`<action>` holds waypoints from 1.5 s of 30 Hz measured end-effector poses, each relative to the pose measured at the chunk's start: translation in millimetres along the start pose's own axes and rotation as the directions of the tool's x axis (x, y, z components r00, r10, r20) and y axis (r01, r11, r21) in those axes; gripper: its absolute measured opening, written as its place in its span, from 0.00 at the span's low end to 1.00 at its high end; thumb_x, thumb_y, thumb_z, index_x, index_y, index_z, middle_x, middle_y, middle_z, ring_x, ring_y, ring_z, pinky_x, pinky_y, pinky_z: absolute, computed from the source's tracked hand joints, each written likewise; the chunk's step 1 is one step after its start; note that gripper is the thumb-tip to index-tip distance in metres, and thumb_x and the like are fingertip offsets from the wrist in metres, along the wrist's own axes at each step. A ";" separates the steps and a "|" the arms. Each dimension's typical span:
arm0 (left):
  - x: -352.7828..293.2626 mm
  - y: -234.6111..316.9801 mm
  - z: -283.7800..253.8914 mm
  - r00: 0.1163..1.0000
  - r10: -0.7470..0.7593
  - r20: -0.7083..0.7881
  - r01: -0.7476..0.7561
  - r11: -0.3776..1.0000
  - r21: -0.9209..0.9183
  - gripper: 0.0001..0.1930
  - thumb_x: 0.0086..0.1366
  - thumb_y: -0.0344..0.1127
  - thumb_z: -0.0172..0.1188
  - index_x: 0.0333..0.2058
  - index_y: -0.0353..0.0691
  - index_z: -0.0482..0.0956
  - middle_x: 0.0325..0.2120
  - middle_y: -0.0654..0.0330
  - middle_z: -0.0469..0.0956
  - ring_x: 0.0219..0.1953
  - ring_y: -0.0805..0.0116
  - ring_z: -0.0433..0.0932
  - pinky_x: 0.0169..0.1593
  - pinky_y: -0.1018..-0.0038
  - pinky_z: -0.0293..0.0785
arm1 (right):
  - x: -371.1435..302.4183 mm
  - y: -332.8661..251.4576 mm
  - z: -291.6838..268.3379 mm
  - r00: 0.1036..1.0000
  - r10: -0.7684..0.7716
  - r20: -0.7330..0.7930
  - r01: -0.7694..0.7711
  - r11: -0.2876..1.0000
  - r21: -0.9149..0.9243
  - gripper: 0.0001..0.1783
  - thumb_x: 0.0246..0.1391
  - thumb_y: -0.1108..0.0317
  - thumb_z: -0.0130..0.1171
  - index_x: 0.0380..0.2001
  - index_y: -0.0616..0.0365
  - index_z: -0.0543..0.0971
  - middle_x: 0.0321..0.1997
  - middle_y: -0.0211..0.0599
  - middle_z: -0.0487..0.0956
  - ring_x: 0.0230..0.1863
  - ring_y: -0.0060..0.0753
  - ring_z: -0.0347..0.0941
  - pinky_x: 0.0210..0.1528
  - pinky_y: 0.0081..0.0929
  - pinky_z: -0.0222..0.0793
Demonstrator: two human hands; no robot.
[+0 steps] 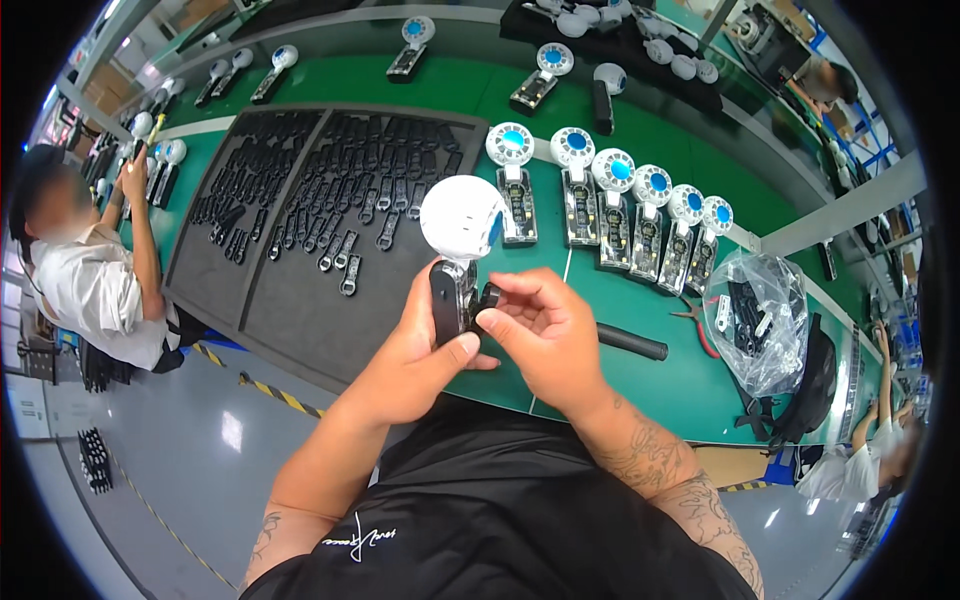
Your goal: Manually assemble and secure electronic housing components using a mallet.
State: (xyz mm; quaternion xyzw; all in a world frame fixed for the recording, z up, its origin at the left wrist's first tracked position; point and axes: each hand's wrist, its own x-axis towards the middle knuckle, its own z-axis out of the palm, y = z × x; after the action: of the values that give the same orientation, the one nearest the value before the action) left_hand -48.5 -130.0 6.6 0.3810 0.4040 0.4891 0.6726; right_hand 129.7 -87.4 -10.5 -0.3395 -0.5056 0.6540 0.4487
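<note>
In front of me, my left hand (408, 362) is wrapped round the black handle of a handheld fan (460, 218). The fan stands upright, its round white head on top and its blue centre turned to the right. Between the thumb and fingers of my right hand (552, 345) is a small black plastic part (488, 297), held against the handle's open right side. My fingers hide most of that part, so its full shape does not show. Just right of the fan, a row of similar fans (612, 172) has uncovered handles with the inner parts showing.
A dark foam tray (300, 325) with many black handle pieces lies at left. To the right are a black tube (632, 342), red-handled pliers (705, 330) and a clear plastic bag (775, 330) of parts. More fans stand behind. A co-worker (95, 270) works at far left.
</note>
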 end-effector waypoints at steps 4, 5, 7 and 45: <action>1.7 2.2 5.5 0.999 0.045 0.001 -0.045 0.989 0.141 0.39 0.68 0.22 0.53 0.73 0.35 0.44 0.61 0.44 0.68 0.55 0.59 0.75 0.52 0.61 0.84 | -2.7 -2.0 0.0 0.998 -0.042 -0.043 0.041 0.999 -0.034 0.21 0.56 0.86 0.66 0.53 0.64 0.79 0.44 0.37 0.80 0.42 0.23 0.76 0.50 0.20 0.76; 1.8 3.0 7.2 0.999 0.049 0.006 -0.050 0.986 0.162 0.39 0.68 0.22 0.52 0.73 0.35 0.43 0.61 0.44 0.67 0.55 0.59 0.75 0.52 0.62 0.84 | -4.1 -2.8 -0.4 0.997 -0.060 -0.049 0.059 0.998 -0.034 0.21 0.56 0.86 0.66 0.53 0.64 0.80 0.44 0.37 0.80 0.42 0.23 0.76 0.50 0.20 0.76; 3.2 3.2 9.1 0.998 0.053 0.015 -0.055 0.981 0.185 0.39 0.68 0.22 0.52 0.73 0.35 0.43 0.61 0.44 0.67 0.55 0.59 0.74 0.52 0.62 0.84 | -5.5 -4.0 -2.2 0.995 -0.082 -0.058 0.080 0.996 -0.034 0.21 0.56 0.86 0.66 0.52 0.64 0.80 0.44 0.36 0.80 0.42 0.22 0.76 0.50 0.19 0.76; 35.9 -13.6 -22.9 0.993 -0.060 0.104 0.104 0.862 -0.496 0.22 0.68 0.42 0.52 0.55 0.34 0.72 0.37 0.48 0.82 0.34 0.65 0.80 0.18 0.77 0.71 | -19.8 -19.2 -13.9 0.984 -0.180 0.017 0.179 0.982 0.053 0.24 0.54 0.89 0.65 0.54 0.65 0.78 0.47 0.42 0.80 0.42 0.27 0.77 0.49 0.24 0.78</action>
State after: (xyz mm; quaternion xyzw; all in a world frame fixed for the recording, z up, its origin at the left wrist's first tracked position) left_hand -57.7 -95.8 -20.6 0.1964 0.2503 0.5313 0.7851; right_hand 154.1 -99.2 4.2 -0.2738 -0.5220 0.6274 0.5088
